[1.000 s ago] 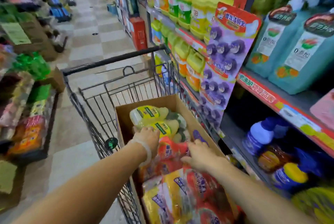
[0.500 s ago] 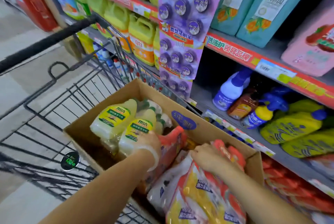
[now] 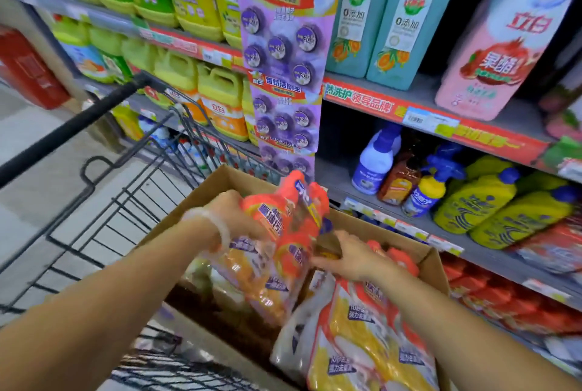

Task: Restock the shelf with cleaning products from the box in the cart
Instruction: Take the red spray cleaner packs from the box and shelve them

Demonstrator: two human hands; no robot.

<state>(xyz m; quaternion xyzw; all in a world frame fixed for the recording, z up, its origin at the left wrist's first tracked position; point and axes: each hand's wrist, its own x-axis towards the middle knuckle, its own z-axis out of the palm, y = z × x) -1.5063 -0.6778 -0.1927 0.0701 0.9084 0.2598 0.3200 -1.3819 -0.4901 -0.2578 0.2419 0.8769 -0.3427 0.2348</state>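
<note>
Left hand: fingers grip orange-red plastic-wrapped bottle pack above brown cardboard box. Right hand: fingers spread wide, touching pack's lower edge.

Box in cart; shelf right of cart; refill packs in box.

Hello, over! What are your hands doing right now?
Left hand grips red-topped pack, raised over box. Right hand open beside pack. Nothing between pack and shelf.
</note>
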